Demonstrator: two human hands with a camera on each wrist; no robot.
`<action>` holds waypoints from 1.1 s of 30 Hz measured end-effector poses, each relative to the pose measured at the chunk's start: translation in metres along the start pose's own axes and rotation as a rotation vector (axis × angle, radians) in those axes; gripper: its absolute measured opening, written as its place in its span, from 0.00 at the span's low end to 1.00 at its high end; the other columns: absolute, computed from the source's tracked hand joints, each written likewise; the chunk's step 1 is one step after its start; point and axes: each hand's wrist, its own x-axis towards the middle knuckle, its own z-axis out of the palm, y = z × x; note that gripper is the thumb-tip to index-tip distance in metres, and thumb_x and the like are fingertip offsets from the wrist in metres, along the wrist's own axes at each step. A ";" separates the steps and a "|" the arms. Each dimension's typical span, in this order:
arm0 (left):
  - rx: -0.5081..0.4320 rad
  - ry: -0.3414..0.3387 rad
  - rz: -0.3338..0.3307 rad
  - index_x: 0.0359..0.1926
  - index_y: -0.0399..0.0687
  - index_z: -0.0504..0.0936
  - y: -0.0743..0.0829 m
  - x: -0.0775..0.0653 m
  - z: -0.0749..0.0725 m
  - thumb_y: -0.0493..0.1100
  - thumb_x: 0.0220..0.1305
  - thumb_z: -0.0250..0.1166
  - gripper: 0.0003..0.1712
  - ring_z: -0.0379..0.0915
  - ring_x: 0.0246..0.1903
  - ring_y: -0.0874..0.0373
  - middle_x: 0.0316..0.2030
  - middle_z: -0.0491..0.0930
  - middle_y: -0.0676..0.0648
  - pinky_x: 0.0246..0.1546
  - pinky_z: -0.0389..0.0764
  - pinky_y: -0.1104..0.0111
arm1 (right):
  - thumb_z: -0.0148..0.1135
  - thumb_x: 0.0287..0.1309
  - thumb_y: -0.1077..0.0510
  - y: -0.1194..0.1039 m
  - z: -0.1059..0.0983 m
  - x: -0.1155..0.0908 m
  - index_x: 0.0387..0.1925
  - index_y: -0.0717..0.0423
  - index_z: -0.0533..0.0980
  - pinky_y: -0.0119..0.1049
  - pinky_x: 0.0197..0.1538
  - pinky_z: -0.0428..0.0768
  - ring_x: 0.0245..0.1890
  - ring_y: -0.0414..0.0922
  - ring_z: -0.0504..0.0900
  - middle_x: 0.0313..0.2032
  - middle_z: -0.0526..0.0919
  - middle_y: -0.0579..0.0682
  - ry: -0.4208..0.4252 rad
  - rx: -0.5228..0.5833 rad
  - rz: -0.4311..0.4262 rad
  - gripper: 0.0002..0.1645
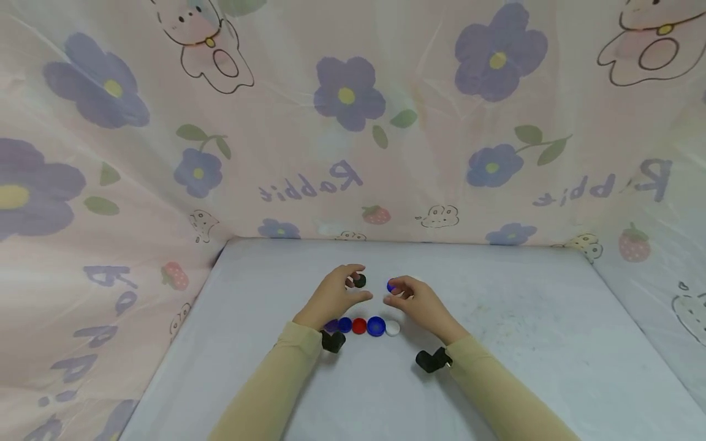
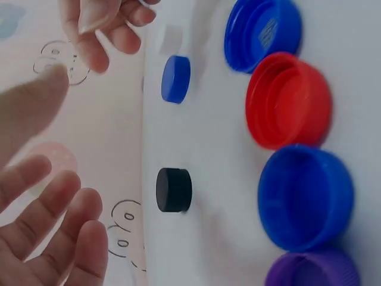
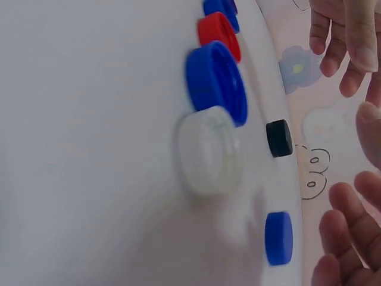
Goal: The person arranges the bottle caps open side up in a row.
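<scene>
My left hand point(image 1: 334, 294) hovers with parted, loosely bent fingers near a black bottle cap point(image 1: 360, 281); nothing is in its grasp. Opposite, my right hand point(image 1: 417, 305) is held the same way, partly covering a small blue cap point(image 1: 390, 286) in the head view. Both wrist views show these two caps standing apart from the fingers. Nearer my body runs a row of caps, hollow side up: purple point(image 2: 312, 271), blue point(image 2: 306, 196), red point(image 2: 289, 101), larger blue point(image 3: 215, 83) and white point(image 3: 208, 152). My left wrist overlaps the purple one in the head view.
Beyond the small blue cap, a pale white piece point(image 2: 171, 39) shows faintly in the left wrist view. Black wrist cameras point(image 1: 432, 360) jut out under both sleeves. The white tabletop point(image 1: 524, 343) meets a printed cloth backdrop point(image 1: 413, 177) at its back and sides.
</scene>
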 end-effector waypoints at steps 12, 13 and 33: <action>0.046 0.004 -0.104 0.66 0.51 0.71 -0.018 0.025 -0.009 0.50 0.58 0.72 0.36 0.73 0.43 0.55 0.50 0.76 0.45 0.41 0.77 0.62 | 0.70 0.55 0.47 -0.016 0.018 0.042 0.60 0.52 0.74 0.41 0.42 0.78 0.39 0.44 0.78 0.41 0.81 0.45 -0.009 0.012 0.015 0.32; 0.052 -0.001 -0.111 0.66 0.50 0.71 -0.020 0.027 -0.010 0.49 0.58 0.72 0.36 0.73 0.43 0.54 0.50 0.77 0.45 0.41 0.77 0.62 | 0.71 0.55 0.47 -0.019 0.019 0.044 0.60 0.53 0.74 0.41 0.41 0.78 0.39 0.44 0.78 0.40 0.82 0.46 -0.016 0.016 0.027 0.33; 0.078 -0.135 -0.165 0.62 0.46 0.75 -0.039 0.042 -0.010 0.44 0.56 0.73 0.32 0.72 0.42 0.53 0.46 0.78 0.44 0.49 0.73 0.57 | 0.63 0.63 0.58 -0.017 0.045 0.064 0.62 0.61 0.69 0.35 0.30 0.78 0.24 0.43 0.79 0.30 0.82 0.50 -0.126 0.122 0.150 0.28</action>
